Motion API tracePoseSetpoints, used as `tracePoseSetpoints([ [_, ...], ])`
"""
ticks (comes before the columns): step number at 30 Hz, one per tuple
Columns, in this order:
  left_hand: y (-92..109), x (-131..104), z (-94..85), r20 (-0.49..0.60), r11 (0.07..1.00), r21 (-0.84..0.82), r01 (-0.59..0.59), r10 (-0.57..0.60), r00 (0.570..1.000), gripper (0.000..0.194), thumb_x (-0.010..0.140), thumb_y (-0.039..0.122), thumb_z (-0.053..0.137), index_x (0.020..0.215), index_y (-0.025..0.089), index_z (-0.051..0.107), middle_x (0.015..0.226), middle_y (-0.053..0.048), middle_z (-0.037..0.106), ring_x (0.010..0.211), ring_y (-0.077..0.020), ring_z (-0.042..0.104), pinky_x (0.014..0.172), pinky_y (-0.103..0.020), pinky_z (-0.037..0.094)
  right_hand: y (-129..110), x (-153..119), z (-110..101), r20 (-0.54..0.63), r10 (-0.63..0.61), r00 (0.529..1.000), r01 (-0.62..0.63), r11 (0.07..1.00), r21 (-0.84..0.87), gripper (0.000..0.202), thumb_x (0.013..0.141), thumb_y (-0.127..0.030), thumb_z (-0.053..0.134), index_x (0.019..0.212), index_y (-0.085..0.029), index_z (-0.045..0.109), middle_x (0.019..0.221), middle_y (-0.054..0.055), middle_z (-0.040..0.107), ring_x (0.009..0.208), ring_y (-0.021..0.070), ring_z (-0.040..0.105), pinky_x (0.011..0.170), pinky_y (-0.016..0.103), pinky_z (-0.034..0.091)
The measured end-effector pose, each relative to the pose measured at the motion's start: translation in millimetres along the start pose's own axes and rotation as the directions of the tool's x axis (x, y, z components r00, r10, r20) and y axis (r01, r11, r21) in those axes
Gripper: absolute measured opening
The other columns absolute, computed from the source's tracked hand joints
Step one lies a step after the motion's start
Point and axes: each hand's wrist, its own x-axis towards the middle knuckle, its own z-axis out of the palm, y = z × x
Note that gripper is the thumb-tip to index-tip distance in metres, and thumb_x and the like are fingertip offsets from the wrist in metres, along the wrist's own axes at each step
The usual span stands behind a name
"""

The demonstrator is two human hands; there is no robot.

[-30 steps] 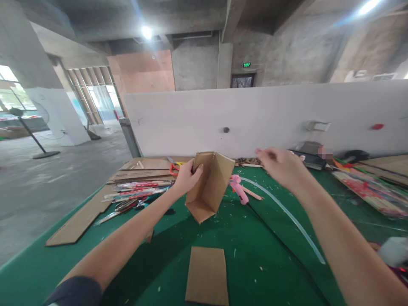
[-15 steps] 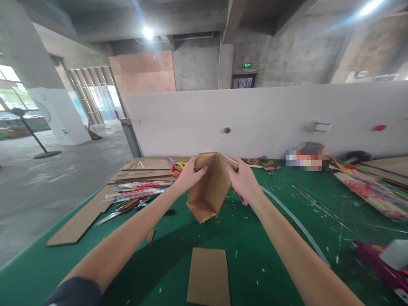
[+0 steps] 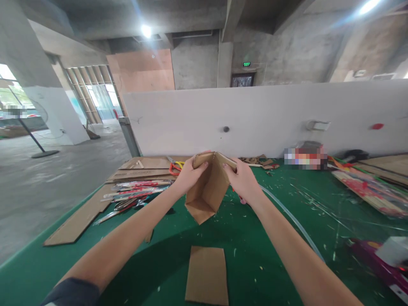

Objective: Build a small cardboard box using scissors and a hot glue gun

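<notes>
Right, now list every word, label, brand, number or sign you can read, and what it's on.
"EXIT", apparently: lower line of green exit sign; upper characters too small.
Faint print on stacked cardboard: too small.
White label on purple object: too blurred.
Red markings on plastic packets: too blurred.
Folded cardboard in left hand and right hand: no text visible.

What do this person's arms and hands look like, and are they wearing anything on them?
The left hand and right hand both look bare, with no glove, ring or watch visible. On the left arm, a dark, navy-looking sleeve ends near the elbow. The right arm shows no sleeve within the picture.
</notes>
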Motion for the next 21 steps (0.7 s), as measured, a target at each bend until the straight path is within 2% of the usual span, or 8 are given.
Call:
tracePoseSetpoints([
  [5,-0.1,-1.2,1.1,0.017,0.995,-0.083,0.047,-0.045,0.999,0.042,0.082,0.028,0.060,0.123,0.018,0.057,0.123,-0.007,0.062,0.116,-0.0248,0.056,0.098,-0.037,0.044,-1.0,0.0,-0.1,-0.005,0.001,1.000,-0.001,1.000,-0.015,0.024,0.086,-0.035,0.045,0.093,-0.020,0.062,0.061,0.001,0.058,0.057,0.0182,0.056,0.055,0.027,0.039],
  [11,0.5,-1.4,1.8,0.014,0.996,-0.079,0.034,-0.033,0.999,0.040,0.082,0.027,0.060,0.121,0.018,0.059,0.127,-0.006,0.060,0.121,-0.0248,0.052,0.102,-0.036,0.041,-4.6,-3.2,0.0,-0.030,-0.007,1.000,0.006,0.999,-0.039,0.023,0.087,-0.033,0.043,0.092,-0.020,0.062,0.061,0.002,0.058,0.060,0.0194,0.057,0.057,0.028,0.041],
  [16,0.4,-0.4,0.7,0.014,1.000,-0.023,-0.001,0.001,1.000,0.037,0.083,0.026,0.057,0.119,0.018,0.060,0.127,-0.006,0.060,0.121,-0.0238,0.052,0.102,-0.035,0.040,-8.8,-5.2,-0.4,-0.042,0.011,0.999,-0.015,0.997,-0.079,0.023,0.087,-0.033,0.044,0.093,-0.020,0.062,0.067,0.004,0.061,0.059,0.0190,0.056,0.057,0.028,0.041],
  [21,3.5,-1.2,-0.6,0.017,0.993,0.104,-0.048,0.047,0.999,0.036,0.084,0.023,0.054,0.119,0.019,0.058,0.124,-0.006,0.061,0.116,-0.0216,0.054,0.100,-0.034,0.041,-8.2,-4.0,1.0,-0.040,0.003,0.999,-0.007,0.996,-0.086,0.024,0.087,-0.033,0.043,0.093,-0.019,0.062,0.071,0.006,0.063,0.060,0.0194,0.057,0.057,0.029,0.041],
])
